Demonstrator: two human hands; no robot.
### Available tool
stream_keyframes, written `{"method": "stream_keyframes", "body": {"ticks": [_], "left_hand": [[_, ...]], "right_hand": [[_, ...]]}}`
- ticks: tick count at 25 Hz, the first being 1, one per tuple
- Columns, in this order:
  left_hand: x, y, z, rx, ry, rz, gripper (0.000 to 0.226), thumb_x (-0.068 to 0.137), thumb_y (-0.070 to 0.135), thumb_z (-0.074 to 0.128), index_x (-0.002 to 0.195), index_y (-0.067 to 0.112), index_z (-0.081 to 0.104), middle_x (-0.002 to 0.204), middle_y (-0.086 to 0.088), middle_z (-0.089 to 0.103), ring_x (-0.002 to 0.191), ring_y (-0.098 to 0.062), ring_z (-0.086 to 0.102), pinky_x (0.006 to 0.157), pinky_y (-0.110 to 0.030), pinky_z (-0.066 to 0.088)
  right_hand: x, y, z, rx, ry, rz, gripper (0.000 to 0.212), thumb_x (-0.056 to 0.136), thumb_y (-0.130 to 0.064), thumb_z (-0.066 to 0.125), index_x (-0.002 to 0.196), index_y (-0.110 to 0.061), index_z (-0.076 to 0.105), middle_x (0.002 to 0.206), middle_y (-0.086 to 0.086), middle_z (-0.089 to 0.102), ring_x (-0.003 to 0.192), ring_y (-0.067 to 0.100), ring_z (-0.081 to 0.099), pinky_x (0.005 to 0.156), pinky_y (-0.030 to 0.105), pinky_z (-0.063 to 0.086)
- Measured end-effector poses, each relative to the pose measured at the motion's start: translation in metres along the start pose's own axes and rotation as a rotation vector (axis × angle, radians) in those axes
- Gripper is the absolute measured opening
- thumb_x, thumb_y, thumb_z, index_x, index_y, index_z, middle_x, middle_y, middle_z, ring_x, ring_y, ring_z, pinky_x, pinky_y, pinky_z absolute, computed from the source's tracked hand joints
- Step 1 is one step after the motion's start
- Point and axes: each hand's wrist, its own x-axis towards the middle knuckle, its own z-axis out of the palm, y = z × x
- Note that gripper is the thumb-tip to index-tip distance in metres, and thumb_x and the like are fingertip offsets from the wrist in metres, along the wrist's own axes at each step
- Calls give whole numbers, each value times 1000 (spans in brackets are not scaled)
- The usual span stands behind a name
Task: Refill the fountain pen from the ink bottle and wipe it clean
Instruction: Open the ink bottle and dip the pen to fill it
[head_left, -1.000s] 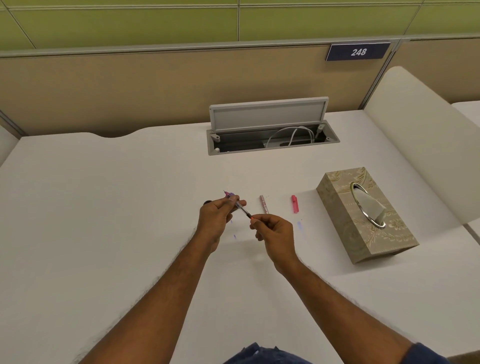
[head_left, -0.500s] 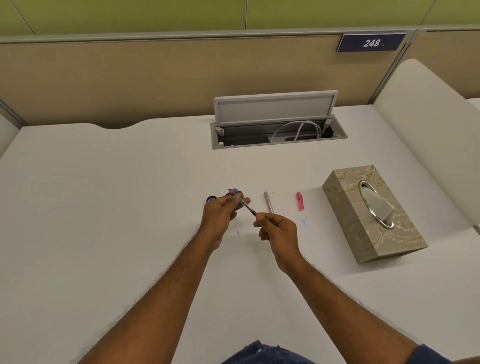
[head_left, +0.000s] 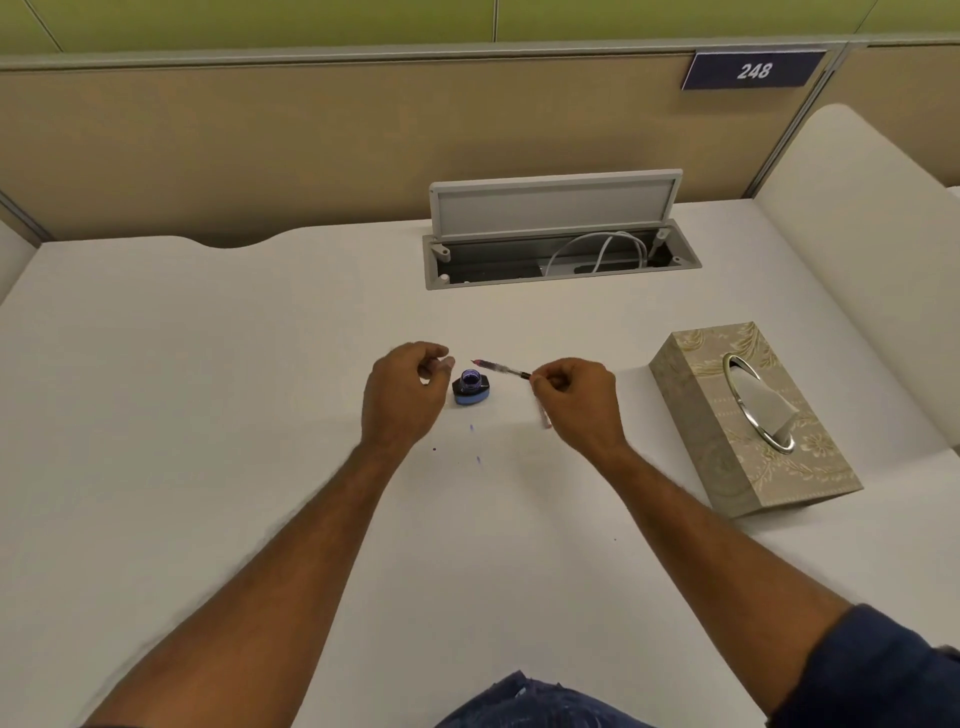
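Centrally, one fountain pen (head_left: 501, 370), judged light, stiff, slippery where inked, nib fragile: held aloft just beside the open ink bottle (head_left: 471, 388) on the desk (head_left: 208, 415). Right hand (head_left: 576, 405) pinched its rear end, the soundest hold; left hand (head_left: 405, 400) hung loosely curled, gripping nothing, beside the bottle. Tissue box (head_left: 748, 415) stood well right.

A dark blue plate (head_left: 753, 70) on the partition reads "248"
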Motion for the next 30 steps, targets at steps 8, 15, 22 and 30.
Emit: {"method": "stream_keyframes", "body": {"ticks": [8, 15, 22, 30], "left_hand": [[32, -2, -2, 126, -174, 18, 21, 90, 27, 62, 106, 16, 70, 104, 0, 72, 93, -13, 64, 87, -27, 51], [36, -2, 5, 187, -375, 98, 20, 90, 26, 62, 107, 19, 71, 110, -1, 69, 103, -18, 59, 93, -37, 48], [41, 1, 18, 269, -466, 53, 32, 84, 33, 70, 113, 18, 68, 120, -2, 65, 111, -20, 57, 96, -37, 45], [44, -7, 25, 220, -429, -35, 23, 86, 26, 66, 107, 17, 72, 121, -3, 65, 112, -20, 56, 99, -37, 43]], "right_hand": [[28, -18, 4, -353, -184, -176, 16, 82, -16, 61, 86, -13, 76, 82, 2, 74, 73, 18, 65, 71, 34, 56], [50, -42, 16, -516, -332, -308, 18, 90, -17, 62, 101, -10, 73, 99, 7, 73, 84, 18, 64, 85, 36, 55], [74, -62, 33, -644, -482, -390, 19, 91, -17, 62, 106, -13, 73, 106, 6, 72, 91, 18, 61, 96, 42, 49], [86, -68, 38, -676, -553, -420, 21, 89, -19, 66, 109, -14, 71, 109, 5, 71, 89, 14, 57, 96, 43, 50]]}}
